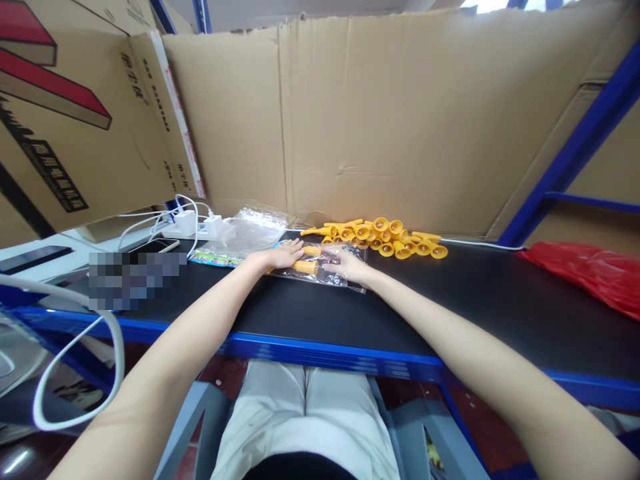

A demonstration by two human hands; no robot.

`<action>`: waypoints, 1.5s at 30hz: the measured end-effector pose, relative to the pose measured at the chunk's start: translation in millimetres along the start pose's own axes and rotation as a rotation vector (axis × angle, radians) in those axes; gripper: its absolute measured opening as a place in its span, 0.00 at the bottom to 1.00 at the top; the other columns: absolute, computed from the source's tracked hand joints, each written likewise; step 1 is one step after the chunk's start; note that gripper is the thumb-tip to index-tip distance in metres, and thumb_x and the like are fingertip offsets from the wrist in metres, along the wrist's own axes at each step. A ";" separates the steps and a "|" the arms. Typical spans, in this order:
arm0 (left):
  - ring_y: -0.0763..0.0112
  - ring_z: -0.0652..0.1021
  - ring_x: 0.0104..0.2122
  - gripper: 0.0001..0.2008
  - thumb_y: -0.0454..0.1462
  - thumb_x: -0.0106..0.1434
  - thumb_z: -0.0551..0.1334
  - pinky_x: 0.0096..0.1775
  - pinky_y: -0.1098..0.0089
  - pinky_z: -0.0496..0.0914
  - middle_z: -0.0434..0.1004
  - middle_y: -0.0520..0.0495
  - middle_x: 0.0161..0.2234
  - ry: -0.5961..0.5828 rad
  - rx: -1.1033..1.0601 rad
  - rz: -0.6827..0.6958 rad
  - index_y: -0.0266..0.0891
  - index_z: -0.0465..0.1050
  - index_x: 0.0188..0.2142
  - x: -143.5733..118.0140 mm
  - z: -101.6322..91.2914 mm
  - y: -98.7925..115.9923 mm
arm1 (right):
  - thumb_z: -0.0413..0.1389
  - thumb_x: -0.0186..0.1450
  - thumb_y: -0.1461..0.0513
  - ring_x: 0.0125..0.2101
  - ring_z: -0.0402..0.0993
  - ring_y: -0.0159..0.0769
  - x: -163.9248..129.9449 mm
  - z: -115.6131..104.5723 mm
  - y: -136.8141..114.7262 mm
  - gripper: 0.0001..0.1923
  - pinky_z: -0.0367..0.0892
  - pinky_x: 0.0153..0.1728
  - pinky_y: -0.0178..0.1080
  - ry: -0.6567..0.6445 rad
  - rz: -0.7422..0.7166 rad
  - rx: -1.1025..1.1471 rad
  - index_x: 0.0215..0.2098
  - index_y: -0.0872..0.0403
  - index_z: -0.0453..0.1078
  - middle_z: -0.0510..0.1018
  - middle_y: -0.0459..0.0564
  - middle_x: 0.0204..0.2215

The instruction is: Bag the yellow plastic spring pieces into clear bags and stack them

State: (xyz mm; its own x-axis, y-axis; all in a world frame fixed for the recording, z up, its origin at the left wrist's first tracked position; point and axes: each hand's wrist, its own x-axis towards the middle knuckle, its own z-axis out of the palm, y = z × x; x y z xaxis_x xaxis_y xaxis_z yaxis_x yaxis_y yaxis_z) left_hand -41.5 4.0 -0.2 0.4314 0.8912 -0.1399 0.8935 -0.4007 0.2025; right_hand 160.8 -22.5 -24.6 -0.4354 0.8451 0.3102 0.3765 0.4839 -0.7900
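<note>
Your left hand (285,255) lies flat, fingers extended, on the clear bag (333,280) of yellow pieces (306,267) on the bench (320,310); your right hand (349,265) touches its right end, grip unclear. Slick film could slip, skewing pieces; a bump might scatter the pile (385,235) behind.

The glossy red plastic bundle (585,275) runs off the right edge. The left hand (284,255) partly hides the yellow plastic pieces (307,267).
</note>
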 end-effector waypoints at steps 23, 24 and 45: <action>0.58 0.41 0.61 0.29 0.49 0.64 0.38 0.56 0.46 0.36 0.34 0.46 0.63 -0.015 0.035 -0.083 0.44 0.39 0.62 -8.8 -5.3 2.6 | 0.56 0.49 0.66 0.43 0.65 0.51 -42.0 -180.7 95.7 0.13 0.55 0.40 0.59 0.583 0.861 -0.885 0.35 0.53 0.71 0.70 0.60 0.41; 0.58 0.41 0.61 0.29 0.49 0.63 0.38 0.56 0.47 0.36 0.33 0.46 0.63 -0.018 0.032 -0.089 0.44 0.39 0.62 -8.7 -5.3 2.5 | 0.56 0.49 0.66 0.42 0.66 0.50 -42.4 -180.5 98.6 0.14 0.55 0.40 0.59 0.576 0.874 -0.875 0.35 0.52 0.71 0.70 0.60 0.41; 0.56 0.43 0.61 0.30 0.50 0.63 0.39 0.56 0.46 0.37 0.36 0.45 0.63 0.000 0.037 -0.076 0.43 0.39 0.62 -3.8 -2.2 -2.3 | 0.50 0.56 0.64 0.43 0.60 0.43 -50.4 -184.3 84.3 0.17 0.54 0.43 0.38 1.171 0.343 -0.807 0.44 0.58 0.61 0.66 0.63 0.43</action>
State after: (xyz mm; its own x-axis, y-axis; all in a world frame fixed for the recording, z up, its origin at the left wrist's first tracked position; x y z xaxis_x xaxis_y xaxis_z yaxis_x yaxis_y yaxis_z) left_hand -45.4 2.0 2.0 0.3623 0.9194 -0.1533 0.9277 -0.3397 0.1550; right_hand 365.2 17.5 -9.4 0.5190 0.4496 0.7270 0.8406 -0.1143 -0.5294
